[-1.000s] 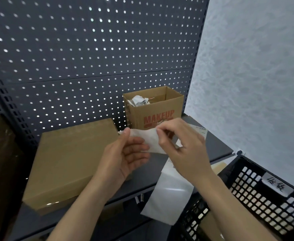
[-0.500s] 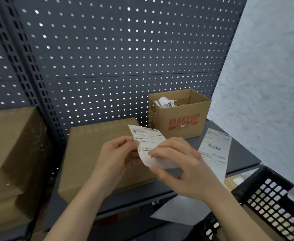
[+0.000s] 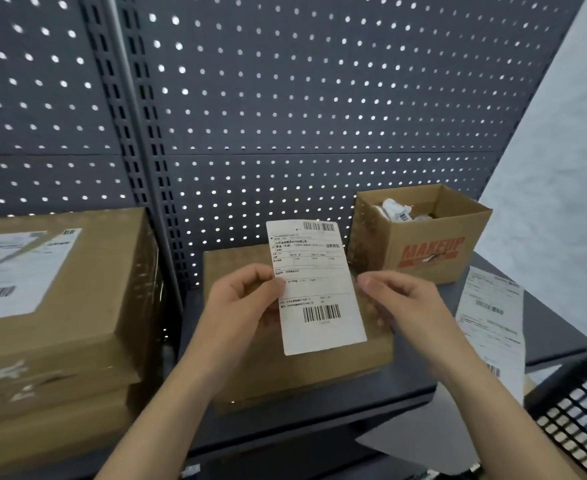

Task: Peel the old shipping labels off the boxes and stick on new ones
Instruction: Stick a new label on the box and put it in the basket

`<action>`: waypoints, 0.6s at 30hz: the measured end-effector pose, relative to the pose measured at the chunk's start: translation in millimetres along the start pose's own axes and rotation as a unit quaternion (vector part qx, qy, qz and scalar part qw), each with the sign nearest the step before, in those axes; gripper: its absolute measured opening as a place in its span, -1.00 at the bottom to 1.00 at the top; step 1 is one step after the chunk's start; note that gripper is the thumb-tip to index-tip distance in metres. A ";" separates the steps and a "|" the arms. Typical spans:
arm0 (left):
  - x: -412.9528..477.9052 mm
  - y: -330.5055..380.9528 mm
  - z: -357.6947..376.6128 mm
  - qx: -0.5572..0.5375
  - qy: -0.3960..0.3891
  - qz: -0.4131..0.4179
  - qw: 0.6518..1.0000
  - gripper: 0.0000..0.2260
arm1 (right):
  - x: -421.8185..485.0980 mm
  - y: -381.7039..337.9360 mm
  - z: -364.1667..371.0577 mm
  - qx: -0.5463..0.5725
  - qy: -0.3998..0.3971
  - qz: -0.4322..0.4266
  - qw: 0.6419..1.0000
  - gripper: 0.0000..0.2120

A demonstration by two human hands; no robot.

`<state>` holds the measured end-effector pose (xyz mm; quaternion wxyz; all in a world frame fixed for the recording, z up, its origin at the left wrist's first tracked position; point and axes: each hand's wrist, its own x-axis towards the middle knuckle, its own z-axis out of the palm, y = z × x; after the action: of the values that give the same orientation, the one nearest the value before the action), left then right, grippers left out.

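Head view has the left hand [image 3: 243, 306] pinching the new label [image 3: 320, 289] by its left edge, the right hand [image 3: 401, 303] loosely curled and empty just beside it, over the bare flat box [image 3: 320, 370]; sticking remains, and the stacked box [image 3: 94, 299] seemingly keeps its old label [image 3: 22, 268].

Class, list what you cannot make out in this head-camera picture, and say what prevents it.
Head view throughout:
- label print: too small.
- flat box top: covered by label and left hand.
- MAKEUP box contents: walls hide all but crumpled paper.
- right hand touching the label or not: motion blur.
- black basket: cut by frame edge.
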<state>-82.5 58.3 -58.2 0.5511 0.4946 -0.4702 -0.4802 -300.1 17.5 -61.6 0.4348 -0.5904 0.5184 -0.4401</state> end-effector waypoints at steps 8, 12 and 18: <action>3.7 -7.0 -24.5 0.025 0.006 -0.005 1.000 -0.88 | 19.2 0.6 21.3 0.065 -0.095 0.008 0.993 -0.88; 8.7 -6.9 -29.7 0.094 0.031 0.019 0.995 -0.90 | 36.4 -1.6 24.1 0.020 -0.112 -0.021 0.993 -0.91; 13.1 -6.1 -26.4 0.148 0.076 0.023 0.986 -0.85 | 57.4 -1.4 27.0 0.026 -0.143 -0.047 0.988 -0.91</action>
<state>-55.4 47.4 -65.5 0.5165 0.5950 -0.5041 -0.3537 -269.2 -37.9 -62.7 0.4988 -0.6591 0.4109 -0.3847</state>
